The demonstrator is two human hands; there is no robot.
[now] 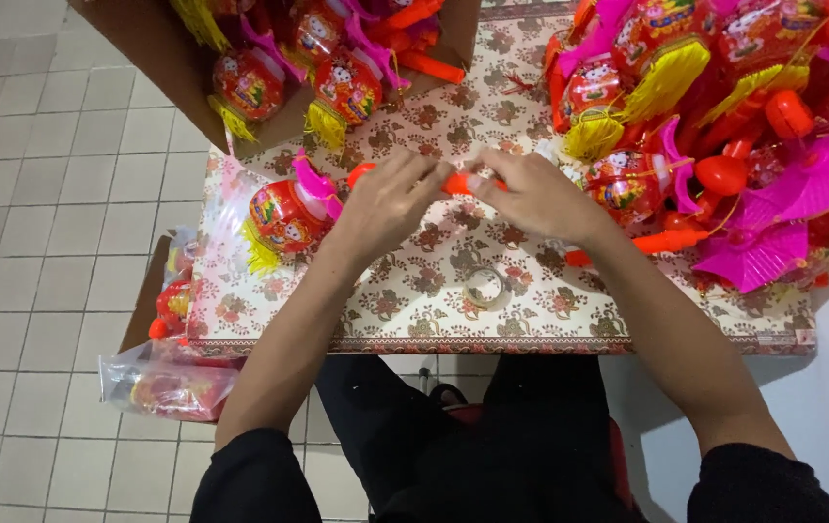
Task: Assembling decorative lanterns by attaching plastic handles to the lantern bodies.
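Head view: left hand point(390, 203), right hand point(531, 197) fingers clamped on orange stick point(457, 183); tape roll point(485, 288) near.

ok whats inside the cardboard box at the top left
The cardboard box holds red round toy lanterns with yellow tassels and orange stick handles. Anything underneath them is covered.

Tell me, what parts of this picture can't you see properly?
- Orange stick, head view: its middle is hidden by the left hand and right hand.
- Each hand's grip: fingertips overlap, too blurred to tell.
- Cardboard box: cut off by the top edge.
- Toy pile: cut off by the top and right edges.
- Tape roll: clear, faint against the patterned cloth.
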